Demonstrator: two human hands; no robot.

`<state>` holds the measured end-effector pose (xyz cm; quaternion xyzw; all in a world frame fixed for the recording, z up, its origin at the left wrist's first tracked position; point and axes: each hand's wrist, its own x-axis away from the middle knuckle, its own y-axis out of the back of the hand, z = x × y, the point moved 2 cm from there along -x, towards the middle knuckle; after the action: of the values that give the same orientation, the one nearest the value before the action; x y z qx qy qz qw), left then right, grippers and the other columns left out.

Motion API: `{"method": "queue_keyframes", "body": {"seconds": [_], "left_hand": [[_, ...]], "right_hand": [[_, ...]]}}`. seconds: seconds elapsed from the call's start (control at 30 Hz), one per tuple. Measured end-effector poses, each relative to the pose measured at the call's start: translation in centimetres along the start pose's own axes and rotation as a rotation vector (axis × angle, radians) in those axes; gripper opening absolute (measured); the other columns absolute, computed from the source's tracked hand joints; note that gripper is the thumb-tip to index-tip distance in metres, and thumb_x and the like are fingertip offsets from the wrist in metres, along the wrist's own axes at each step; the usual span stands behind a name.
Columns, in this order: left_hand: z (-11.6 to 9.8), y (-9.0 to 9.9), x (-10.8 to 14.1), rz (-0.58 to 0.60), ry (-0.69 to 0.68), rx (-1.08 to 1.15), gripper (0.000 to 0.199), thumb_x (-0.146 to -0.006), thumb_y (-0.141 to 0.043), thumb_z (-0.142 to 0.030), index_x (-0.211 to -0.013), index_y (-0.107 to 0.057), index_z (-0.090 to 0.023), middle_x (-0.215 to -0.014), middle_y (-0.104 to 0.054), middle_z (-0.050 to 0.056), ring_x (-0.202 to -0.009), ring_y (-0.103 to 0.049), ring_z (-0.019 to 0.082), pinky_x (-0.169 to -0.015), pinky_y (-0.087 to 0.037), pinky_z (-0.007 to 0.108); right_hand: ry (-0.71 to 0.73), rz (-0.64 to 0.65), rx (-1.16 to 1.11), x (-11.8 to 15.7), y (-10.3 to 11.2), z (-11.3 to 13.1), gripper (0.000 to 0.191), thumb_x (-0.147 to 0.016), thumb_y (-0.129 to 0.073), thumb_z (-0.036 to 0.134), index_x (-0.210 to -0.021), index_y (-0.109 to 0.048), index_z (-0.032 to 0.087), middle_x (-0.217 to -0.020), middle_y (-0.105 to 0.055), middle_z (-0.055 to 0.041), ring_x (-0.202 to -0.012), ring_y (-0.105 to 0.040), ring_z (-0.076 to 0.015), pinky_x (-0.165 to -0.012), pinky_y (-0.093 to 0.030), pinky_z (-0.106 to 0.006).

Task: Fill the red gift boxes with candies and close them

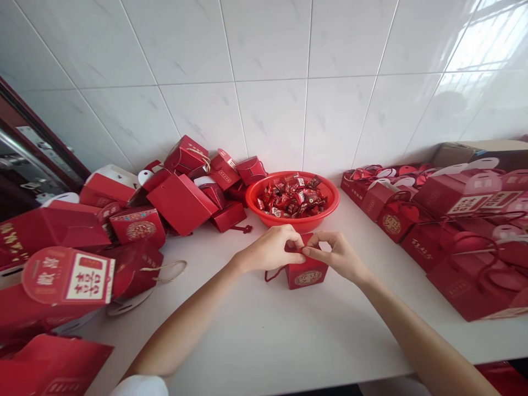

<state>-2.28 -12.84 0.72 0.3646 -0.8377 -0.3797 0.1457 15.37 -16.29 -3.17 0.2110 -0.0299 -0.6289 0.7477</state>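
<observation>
A small red gift box (306,276) with a round gold emblem stands upright on the white table, in front of the basket. My left hand (277,247) pinches the top of this box from the left, fingers closed. From the right, my right hand (336,256) has thumb and forefinger closed at the same top edge, the fingertips of both hands nearly meeting. A dark red cord (274,275) loops out at the box's left side. My fingers cover part of the top, so how the flaps sit there cannot be made out.
Behind the box, a red plastic basket (297,221) holds many wrapped candies (291,197). Assorted red boxes (183,203) lie in a loose heap on the left. More red boxes (427,242) stand in rows on the right. A tiled wall (272,121) borders the white table (264,341).
</observation>
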Motion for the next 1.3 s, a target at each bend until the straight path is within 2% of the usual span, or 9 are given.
{"method": "queue_keyframes", "body": {"seconds": [0.23, 0.4, 0.53, 0.8, 1.07, 1.3], "left_hand": [[0.6, 0.0, -0.2, 0.022, -0.01, 0.074, 0.007, -0.076, -0.072, -0.026, -0.08, -0.069, -0.02, -0.085, -0.065, 0.0, -0.076, -0.06, 0.015, -0.067, -0.045, 0.027], [0.8, -0.1, -0.3, 0.011, -0.013, 0.07, 0.008, -0.076, -0.074, -0.027, -0.079, -0.07, -0.021, -0.084, -0.064, -0.001, -0.076, -0.059, 0.016, -0.067, -0.045, 0.027], [0.7, 0.0, -0.3, 0.001, -0.011, 0.054, 0.008, -0.075, -0.074, -0.026, -0.078, -0.069, -0.021, -0.086, -0.063, -0.001, -0.078, -0.06, 0.015, -0.069, -0.045, 0.027], [0.6, 0.1, -0.2, 0.037, -0.002, 0.099, 0.01, -0.075, -0.073, -0.028, -0.08, -0.069, -0.02, -0.086, -0.065, 0.0, -0.076, -0.062, 0.016, -0.068, -0.047, 0.028], [0.4, 0.0, -0.2, 0.012, -0.057, 0.069, 0.019, -0.088, -0.058, -0.031, -0.08, -0.07, -0.019, -0.085, -0.069, 0.003, -0.079, -0.062, 0.018, -0.07, -0.047, 0.029], [0.5, 0.0, -0.3, 0.019, -0.044, 0.078, 0.021, -0.089, -0.058, -0.033, -0.081, -0.071, -0.019, -0.084, -0.07, 0.003, -0.079, -0.062, 0.018, -0.069, -0.047, 0.029]], "right_hand": [[-0.035, -0.003, -0.09, 0.3, 0.3, 0.0, 0.018, -0.076, -0.069, 0.036, -0.071, -0.068, 0.019, -0.075, -0.066, -0.0006, -0.071, -0.055, -0.0156, -0.069, -0.042, -0.028], [-0.058, -0.038, -0.122, 0.5, -0.2, 0.0, 0.022, -0.078, -0.066, 0.039, -0.072, -0.066, 0.019, -0.074, -0.065, -0.0012, -0.071, -0.054, -0.0158, -0.067, -0.041, -0.028], [-0.059, -0.081, -0.113, 0.6, -0.5, 0.1, 0.021, -0.079, -0.064, 0.037, -0.069, -0.063, 0.019, -0.07, -0.062, -0.0004, -0.069, -0.052, -0.0148, -0.067, -0.041, -0.028], [-0.057, -0.08, -0.095, 0.6, -0.4, 0.0, 0.016, -0.076, -0.063, 0.035, -0.071, -0.063, 0.019, -0.073, -0.063, -0.001, -0.071, -0.054, -0.0157, -0.067, -0.043, -0.028], [-0.016, -0.119, -0.074, 0.6, -0.7, -0.1, 0.013, -0.075, -0.06, 0.031, -0.067, -0.059, 0.02, -0.068, -0.06, 0.0001, -0.066, -0.051, -0.0144, -0.066, -0.042, -0.028], [-0.077, -0.045, -0.163, 0.8, -0.3, -0.1, 0.015, -0.074, -0.063, 0.034, -0.074, -0.064, 0.019, -0.076, -0.064, -0.0013, -0.068, -0.054, -0.0153, -0.064, -0.042, -0.028]]}}
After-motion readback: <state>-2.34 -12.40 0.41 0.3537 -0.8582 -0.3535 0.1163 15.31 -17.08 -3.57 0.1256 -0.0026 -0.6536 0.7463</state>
